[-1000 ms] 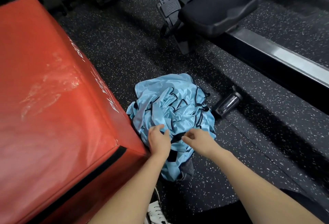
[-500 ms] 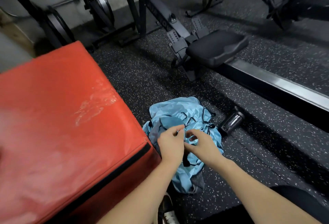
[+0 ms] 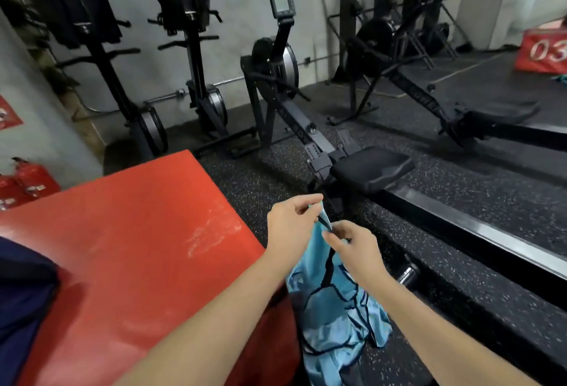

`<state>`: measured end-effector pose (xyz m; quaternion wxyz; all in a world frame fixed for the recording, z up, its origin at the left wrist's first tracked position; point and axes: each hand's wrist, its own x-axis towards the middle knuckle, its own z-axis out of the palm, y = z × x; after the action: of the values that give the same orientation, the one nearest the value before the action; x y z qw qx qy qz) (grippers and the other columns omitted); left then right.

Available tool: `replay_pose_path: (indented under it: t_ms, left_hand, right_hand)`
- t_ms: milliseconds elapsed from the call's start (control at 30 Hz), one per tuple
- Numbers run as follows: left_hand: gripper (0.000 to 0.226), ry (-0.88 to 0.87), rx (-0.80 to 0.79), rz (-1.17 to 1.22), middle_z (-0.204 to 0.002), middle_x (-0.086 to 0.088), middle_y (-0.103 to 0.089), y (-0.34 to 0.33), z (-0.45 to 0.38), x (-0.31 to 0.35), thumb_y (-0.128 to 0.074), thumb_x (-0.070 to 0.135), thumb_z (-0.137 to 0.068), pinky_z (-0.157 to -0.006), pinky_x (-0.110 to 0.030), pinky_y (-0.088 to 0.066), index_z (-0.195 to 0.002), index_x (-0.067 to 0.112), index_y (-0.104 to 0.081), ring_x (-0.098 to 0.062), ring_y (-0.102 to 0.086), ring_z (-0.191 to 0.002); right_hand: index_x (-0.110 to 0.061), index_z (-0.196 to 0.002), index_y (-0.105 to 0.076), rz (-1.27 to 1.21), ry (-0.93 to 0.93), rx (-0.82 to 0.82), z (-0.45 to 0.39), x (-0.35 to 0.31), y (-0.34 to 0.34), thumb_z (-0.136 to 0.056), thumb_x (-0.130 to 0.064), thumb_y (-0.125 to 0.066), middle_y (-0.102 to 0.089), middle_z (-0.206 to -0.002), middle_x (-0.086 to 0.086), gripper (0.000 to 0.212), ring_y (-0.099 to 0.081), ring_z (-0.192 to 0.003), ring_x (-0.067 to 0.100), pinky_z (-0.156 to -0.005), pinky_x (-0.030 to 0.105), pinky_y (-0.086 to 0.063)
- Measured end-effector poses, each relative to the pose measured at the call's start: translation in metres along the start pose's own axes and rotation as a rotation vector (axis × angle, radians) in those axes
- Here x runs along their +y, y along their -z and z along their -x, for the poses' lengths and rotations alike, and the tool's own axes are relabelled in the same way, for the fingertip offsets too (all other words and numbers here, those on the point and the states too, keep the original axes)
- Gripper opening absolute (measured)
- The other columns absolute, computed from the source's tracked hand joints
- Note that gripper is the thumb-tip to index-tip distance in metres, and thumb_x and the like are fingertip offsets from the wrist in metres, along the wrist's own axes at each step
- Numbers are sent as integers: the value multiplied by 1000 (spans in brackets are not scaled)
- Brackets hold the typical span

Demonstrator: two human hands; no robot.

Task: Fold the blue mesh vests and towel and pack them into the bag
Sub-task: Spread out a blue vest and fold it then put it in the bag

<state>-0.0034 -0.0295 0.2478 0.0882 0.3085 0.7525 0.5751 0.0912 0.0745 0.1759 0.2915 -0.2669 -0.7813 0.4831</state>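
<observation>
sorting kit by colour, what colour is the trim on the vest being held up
Black trim on a light blue vest, clearest in the head view.

Rowing machines (image 3: 306, 127) on speckled black floor (image 3: 460, 195), grey wall (image 3: 239, 17).

The far red box (image 3: 543, 52) reads "03".

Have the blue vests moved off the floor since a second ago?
Yes. Both hands, left hand and right hand, have lifted the blue vests upward beside the red box.
</observation>
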Motion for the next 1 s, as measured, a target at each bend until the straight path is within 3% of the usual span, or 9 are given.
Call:
replay_pose_path:
  t_ms: [167,233,333,400,467,567,667,800,1000]
  left_hand:
    - [18,-191,123,6,-85,14,-75,63,-32,83,-71,16,-87,-80,-22,-55,-101,26,-79,-3,-68,-77]
    - [18,-275,160,1,-82,13,-74,92,-43,119,-71,15,-88,-78,-19,-52,-102,24,-79,4,-63,-71]
    - [18,-371,190,-20,-78,14,-72,139,-51,171,-70,15,-90,-68,-24,-54,-101,27,-78,3,-61,-65]
    - [18,-421,228,-44,-84,14,-74,175,-54,200,-69,15,-91,-76,-28,-59,-99,30,-77,-1,-65,-71]
    - [19,-475,283,-79,-92,13,-75,216,-55,223,-69,15,-91,-87,-27,-58,-100,30,-77,-2,-69,-84]
    - [20,-501,350,-154,-95,11,-76,282,-51,240,-67,16,-91,-92,-34,-57,-97,32,-77,-5,-70,-89]
    - [25,-493,439,-205,-96,9,-76,343,-42,243,-64,13,-93,-94,-37,-57,-94,35,-76,-7,-71,-87]
    - [26,-402,506,-366,-110,4,-73,400,-19,229,-59,11,-95,-93,-23,-52,-110,27,-73,3,-64,-81]
    - [46,-62,428,-665,-134,-2,-61,457,12,104,-55,5,-94,-91,-37,-51,-136,23,-59,-34,-66,-106]
  right_hand:
    - [-25,-83,-73,58,147,25,-24,-69,31,-86,-17,-75,-70,-71,-12,9,-59,-64,-4,-62,11,-44]
    - [-28,-90,-70,113,130,-79,-31,-90,37,-84,-26,-78,-71,-80,-9,10,-60,-70,-1,-70,17,-47]
    - [-27,-112,-63,216,95,-314,-32,-119,35,-79,-46,-80,-67,-103,-8,42,-61,-92,6,-81,20,-45]
    - [-25,-124,-57,330,133,-374,-29,-136,25,-79,-47,-80,-63,-114,-7,55,-58,-96,9,-83,22,-44]
    - [-24,-123,-58,435,166,-355,-26,-151,11,-81,-45,-77,-59,-116,-4,51,-59,-99,14,-85,31,-50]
    - [-28,-126,-55,689,227,-253,-28,-172,-12,-83,-53,-67,-37,-142,0,51,-41,-129,28,-104,43,-41]
    - [-28,-142,-38,665,228,-282,-31,-198,-36,-88,-55,-62,-16,-156,6,65,-36,-133,37,-105,46,-40]
    - [-22,-148,-37,459,271,-350,-24,-225,-70,-93,-47,-61,-33,-152,4,65,-51,-125,24,-96,33,-44]
    - [-20,-132,-56,414,327,-473,3,-224,-147,-90,-41,-67,-59,-131,0,49,-55,-119,15,-99,24,-40]
